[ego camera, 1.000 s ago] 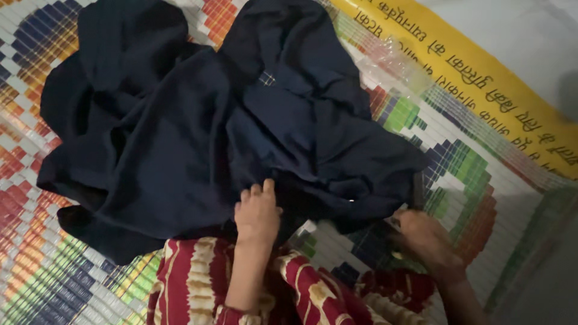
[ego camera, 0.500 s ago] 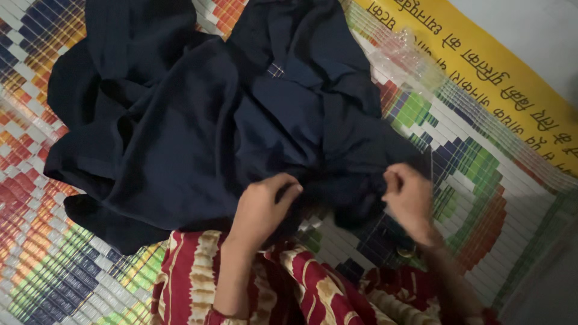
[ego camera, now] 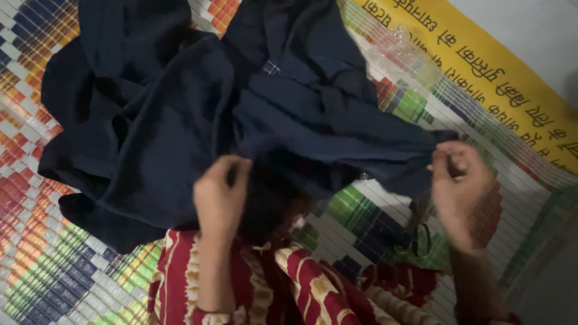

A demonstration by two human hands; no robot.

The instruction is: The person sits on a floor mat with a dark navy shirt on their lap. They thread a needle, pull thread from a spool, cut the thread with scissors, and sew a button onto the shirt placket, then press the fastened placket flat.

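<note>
A large dark navy cloth lies crumpled over a bright woven mat. My left hand pinches its near edge and holds it lifted off the mat. My right hand grips another part of the same edge further right and pulls it taut, so the fabric stretches between both hands. A small checked patch shows on the cloth near its middle. My lap, in red and cream patterned fabric, sits just below the hands.
A yellow band with dark script runs along the mat's far right border. Beyond it is pale floor. A crumpled piece of clear plastic lies on the mat by the cloth's right side.
Both hands have risen and moved apart. The left went from resting flat on the cloth to pinching its edge; the right came up from the mat, drawing the fabric edge rightward and taut.
</note>
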